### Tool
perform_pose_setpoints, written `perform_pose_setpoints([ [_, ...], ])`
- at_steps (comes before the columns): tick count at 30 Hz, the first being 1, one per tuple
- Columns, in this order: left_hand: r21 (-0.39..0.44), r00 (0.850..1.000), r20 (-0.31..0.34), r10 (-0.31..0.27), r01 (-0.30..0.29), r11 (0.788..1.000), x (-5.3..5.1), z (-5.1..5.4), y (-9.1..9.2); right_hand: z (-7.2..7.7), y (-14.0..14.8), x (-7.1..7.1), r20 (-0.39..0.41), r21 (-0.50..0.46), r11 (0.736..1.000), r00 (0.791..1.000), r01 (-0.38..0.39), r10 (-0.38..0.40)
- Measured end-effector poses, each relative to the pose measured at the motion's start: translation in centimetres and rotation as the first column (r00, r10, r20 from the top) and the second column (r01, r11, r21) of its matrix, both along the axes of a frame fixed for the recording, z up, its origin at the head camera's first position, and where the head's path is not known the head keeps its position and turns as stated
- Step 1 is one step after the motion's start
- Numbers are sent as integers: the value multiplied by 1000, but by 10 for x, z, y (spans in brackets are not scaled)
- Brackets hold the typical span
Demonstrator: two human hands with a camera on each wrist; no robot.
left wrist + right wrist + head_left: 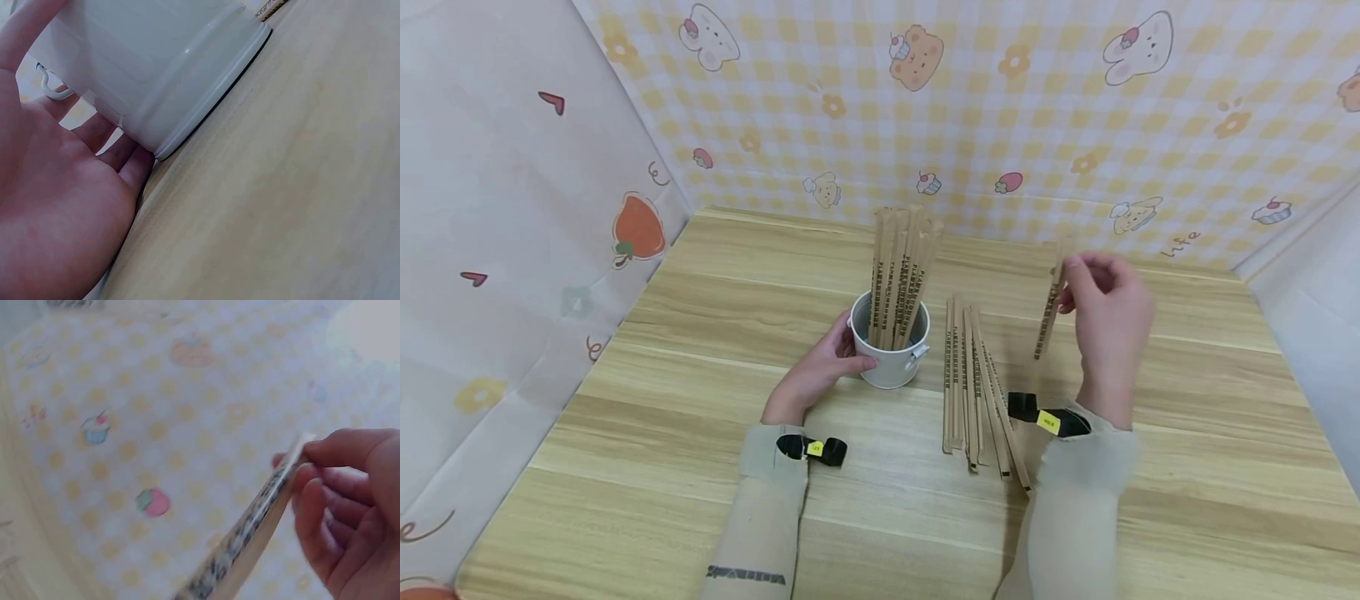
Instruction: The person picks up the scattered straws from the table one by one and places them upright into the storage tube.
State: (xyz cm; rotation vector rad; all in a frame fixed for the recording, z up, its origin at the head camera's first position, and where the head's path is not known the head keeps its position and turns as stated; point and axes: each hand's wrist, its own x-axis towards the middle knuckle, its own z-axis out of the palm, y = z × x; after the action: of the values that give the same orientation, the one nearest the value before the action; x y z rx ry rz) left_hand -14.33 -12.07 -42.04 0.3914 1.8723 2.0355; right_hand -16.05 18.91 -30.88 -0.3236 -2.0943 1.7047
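Note:
A small white metal bucket (891, 367) stands on the table, holding several paper-wrapped straws (897, 267) upright. My left hand (816, 368) grips its left side, thumb across the front and fingers behind; the left wrist view shows the bucket wall (156, 69) against the fingers (119, 150). Raised at the right, my right hand (1108, 312) pinches one wrapped straw (1049, 312) near its top between thumb and fingers. In the right wrist view this printed straw (250, 525) slants down from the fingertips. Between bucket and right hand, several more wrapped straws (973, 383) lie loosely side by side.
The wood-grain table (662, 467) meets a yellow checked backdrop (865, 125) at its far edge. A pale wall cover (512, 208) stands at the left. Black camera straps (1063, 421) sit on both wrists.

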Motion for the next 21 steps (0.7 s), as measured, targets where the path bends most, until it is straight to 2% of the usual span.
perform_pose_setpoints([
  [2, 1, 1000, -1, 0, 0, 1000, 0, 0, 0, 6, -1, 3, -112, -116, 993, 993, 15, -28],
  [4, 0, 1000, 2, 2, -2, 1000, 0, 0, 0, 10, -3, 6, -217, -206, 979, 974, 10, -56],
  [7, 0, 1000, 7, 5, -5, 1000, 1, 1, 1, 16, -5, 10, -361, -318, 948, 928, -25, -96],
  [10, -2, 1000, 9, 4, -4, 1000, 1, 1, 1, 22, -7, 15, -475, -384, 922, 865, -42, -159],
  [13, 3, 1000, 9, 4, -4, 1000, -1, -2, 0, 29, -8, 20, -550, -427, 904, 801, -26, -237],
  [17, 7, 1000, 6, 2, -3, 1000, -1, -3, 0, 36, -11, 26, -605, -470, 883, 728, -2, -321],
  [21, -2, 1000, 6, 2, -2, 1000, 1, 2, 0, 41, -17, 29, -645, -470, 883, 678, 13, -353],
])
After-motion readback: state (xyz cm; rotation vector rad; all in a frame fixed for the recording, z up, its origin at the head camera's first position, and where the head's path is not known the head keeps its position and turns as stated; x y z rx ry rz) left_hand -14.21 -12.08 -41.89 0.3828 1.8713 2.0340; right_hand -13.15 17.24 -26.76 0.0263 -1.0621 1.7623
